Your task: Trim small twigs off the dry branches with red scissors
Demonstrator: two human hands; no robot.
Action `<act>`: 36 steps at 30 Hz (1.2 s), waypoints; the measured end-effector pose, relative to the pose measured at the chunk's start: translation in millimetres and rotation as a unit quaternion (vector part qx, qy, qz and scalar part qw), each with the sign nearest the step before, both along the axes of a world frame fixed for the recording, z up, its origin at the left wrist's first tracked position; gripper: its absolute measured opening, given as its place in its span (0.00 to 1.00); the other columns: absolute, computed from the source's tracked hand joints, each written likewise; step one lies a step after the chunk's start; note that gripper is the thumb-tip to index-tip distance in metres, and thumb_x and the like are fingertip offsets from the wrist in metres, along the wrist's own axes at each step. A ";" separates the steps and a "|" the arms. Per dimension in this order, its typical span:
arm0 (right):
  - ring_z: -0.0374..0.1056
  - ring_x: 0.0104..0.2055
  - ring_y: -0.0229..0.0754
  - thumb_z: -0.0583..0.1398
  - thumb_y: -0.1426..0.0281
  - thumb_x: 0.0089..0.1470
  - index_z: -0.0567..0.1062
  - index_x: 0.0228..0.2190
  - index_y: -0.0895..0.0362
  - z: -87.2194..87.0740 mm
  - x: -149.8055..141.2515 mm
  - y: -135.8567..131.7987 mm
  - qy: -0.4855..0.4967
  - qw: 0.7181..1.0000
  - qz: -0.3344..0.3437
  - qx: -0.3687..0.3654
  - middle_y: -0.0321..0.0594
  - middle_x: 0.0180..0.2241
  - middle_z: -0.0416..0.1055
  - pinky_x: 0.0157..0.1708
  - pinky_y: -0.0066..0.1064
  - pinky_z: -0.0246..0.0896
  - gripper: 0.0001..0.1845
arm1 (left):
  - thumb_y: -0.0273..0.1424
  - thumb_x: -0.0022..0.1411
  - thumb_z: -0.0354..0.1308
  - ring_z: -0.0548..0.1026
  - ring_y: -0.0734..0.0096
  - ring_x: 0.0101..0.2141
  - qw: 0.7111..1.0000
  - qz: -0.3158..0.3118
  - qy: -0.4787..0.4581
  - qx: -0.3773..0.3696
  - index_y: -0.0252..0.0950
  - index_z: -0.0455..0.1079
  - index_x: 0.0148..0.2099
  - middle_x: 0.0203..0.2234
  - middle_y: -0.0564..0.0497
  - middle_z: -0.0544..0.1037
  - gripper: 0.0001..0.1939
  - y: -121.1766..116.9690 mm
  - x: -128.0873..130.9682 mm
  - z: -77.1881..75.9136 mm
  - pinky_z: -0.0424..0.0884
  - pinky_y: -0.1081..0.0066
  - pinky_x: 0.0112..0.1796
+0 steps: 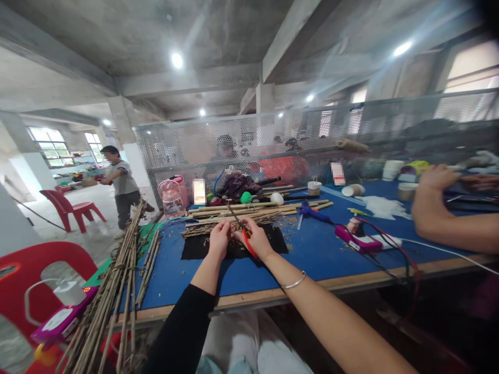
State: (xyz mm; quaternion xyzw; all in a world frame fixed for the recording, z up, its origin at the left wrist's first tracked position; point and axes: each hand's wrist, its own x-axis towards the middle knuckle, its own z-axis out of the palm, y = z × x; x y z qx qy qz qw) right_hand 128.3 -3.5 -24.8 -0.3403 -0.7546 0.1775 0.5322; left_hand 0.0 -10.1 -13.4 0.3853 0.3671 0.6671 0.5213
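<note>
My right hand [255, 240] is closed around scissors with red handles [249, 246], whose blades point up and away to the left. Close beside it, the fingers of my left hand [220, 240] are pinched together near the scissors. Whatever lies between those fingertips is too small and hidden to name. Both hands are over a black mat [192, 250] on the blue table [171, 285]. Thin dry twigs [195, 232] lie across the mat's far side, with brown scraps around. Behind them, longer pale sticks [273, 209] lie side by side.
At left, a bundle of long sticks [123, 275] leans over the table edge near a red chair [47, 259]. A blue glue gun [312, 212] and a purple power strip [356, 240] with cables lie to the right. Another person's arm [440, 223] rests at far right. Behind stands a perforated metal screen [175, 150].
</note>
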 end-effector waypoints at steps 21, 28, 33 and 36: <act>0.64 0.24 0.39 0.59 0.61 0.41 0.69 0.25 0.52 -1.4 24.8 13.1 -0.051 0.971 -0.206 -0.113 0.34 0.22 0.70 0.23 0.26 0.51 0.09 | 0.33 0.48 0.59 0.70 0.70 0.26 0.967 0.077 0.236 0.064 0.34 0.75 0.33 0.23 0.49 0.75 0.10 -3.4 -5.6 -7.8 0.66 0.71 0.31; 0.64 0.29 0.38 0.60 0.57 0.42 0.68 0.29 0.54 -2.8 12.9 6.4 -0.148 0.979 -0.125 -0.065 0.37 0.29 0.69 0.28 0.27 0.54 0.15 | 0.32 0.49 0.59 0.72 0.65 0.32 0.955 0.082 0.263 0.105 0.36 0.76 0.32 0.28 0.48 0.77 0.07 -4.2 -8.2 -9.4 0.65 0.69 0.39; 0.62 0.33 0.40 0.59 0.52 0.41 0.69 0.30 0.57 -7.5 12.4 10.6 -0.173 0.976 -0.125 -0.043 0.39 0.31 0.67 0.32 0.29 0.56 0.21 | 0.35 0.50 0.57 0.71 0.69 0.26 0.952 0.052 0.286 0.093 0.35 0.75 0.32 0.23 0.50 0.75 0.10 -2.9 -7.7 -11.2 0.66 0.72 0.31; 0.61 0.36 0.41 0.59 0.51 0.41 0.69 0.31 0.57 -8.4 12.3 10.9 -0.181 0.973 -0.136 -0.045 0.40 0.32 0.66 0.34 0.30 0.55 0.23 | 0.37 0.50 0.57 0.68 0.74 0.21 0.959 0.018 0.276 0.065 0.33 0.75 0.35 0.22 0.50 0.75 0.14 -2.3 -6.2 -11.8 0.65 0.74 0.24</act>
